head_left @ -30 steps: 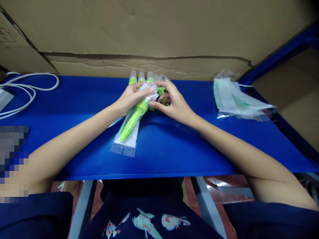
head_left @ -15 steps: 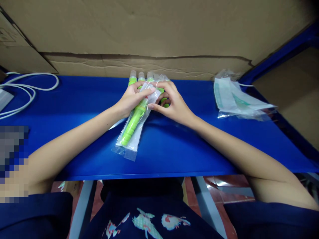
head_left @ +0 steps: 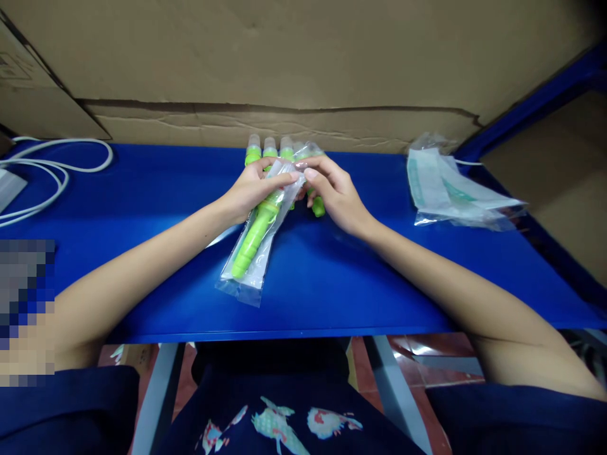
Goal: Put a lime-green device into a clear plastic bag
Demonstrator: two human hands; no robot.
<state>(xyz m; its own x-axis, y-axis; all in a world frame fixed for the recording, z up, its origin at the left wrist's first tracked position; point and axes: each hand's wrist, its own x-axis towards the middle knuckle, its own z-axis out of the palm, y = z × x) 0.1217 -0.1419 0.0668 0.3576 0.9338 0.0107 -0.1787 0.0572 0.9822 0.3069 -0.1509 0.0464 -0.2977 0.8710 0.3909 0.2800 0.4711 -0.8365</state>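
A clear plastic bag (head_left: 246,278) with a green tube-shaped piece (head_left: 251,243) inside lies slanted on the blue table (head_left: 142,253). My left hand (head_left: 249,189) pinches the bag's upper end from the left. My right hand (head_left: 334,193) pinches the same upper end from the right, fingers curled over the bag's mouth. Behind my hands stands a row of several more green pieces with clear caps (head_left: 269,148), partly hidden by my fingers. One green piece (head_left: 317,205) lies under my right hand.
A stack of clear empty bags (head_left: 450,189) lies at the right of the table. White cables (head_left: 52,167) curl at the far left. A cardboard wall (head_left: 284,69) backs the table. A blue frame edge (head_left: 531,104) rises at the right.
The bag's lower end has swung slightly right and toward me. My right hand's fingers have risen to the bag's top edge, uncovering a green piece beneath.
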